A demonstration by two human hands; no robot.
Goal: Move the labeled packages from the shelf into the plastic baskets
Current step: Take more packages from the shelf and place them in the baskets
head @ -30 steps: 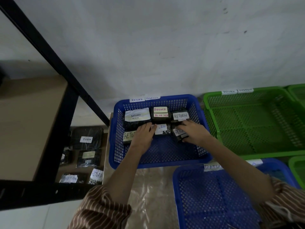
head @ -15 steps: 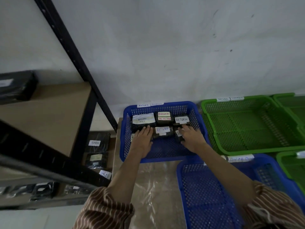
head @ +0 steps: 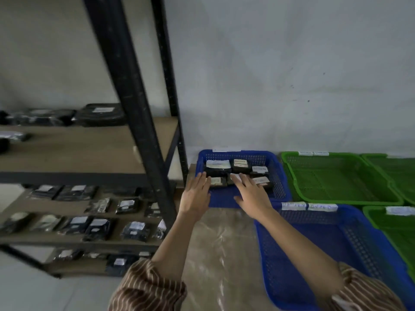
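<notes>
1. Both hands were flat and empty, fingers straight: the left hand (head: 195, 195) over the near-left rim of the far blue basket (head: 280, 176), the right hand (head: 251, 194) above its labeled packages (head: 240, 166).
2. Six packages lay in two rows at the basket's back; many more waited on the black shelf (head: 143, 140) to the left.
3. Judged next step: reach left for another package, lifting clear of the basket wall.
4. The upright shelf post stood close to the left hand; bare floor (head: 215, 243) gave room between shelf and the near blue basket (head: 265, 239).
</notes>
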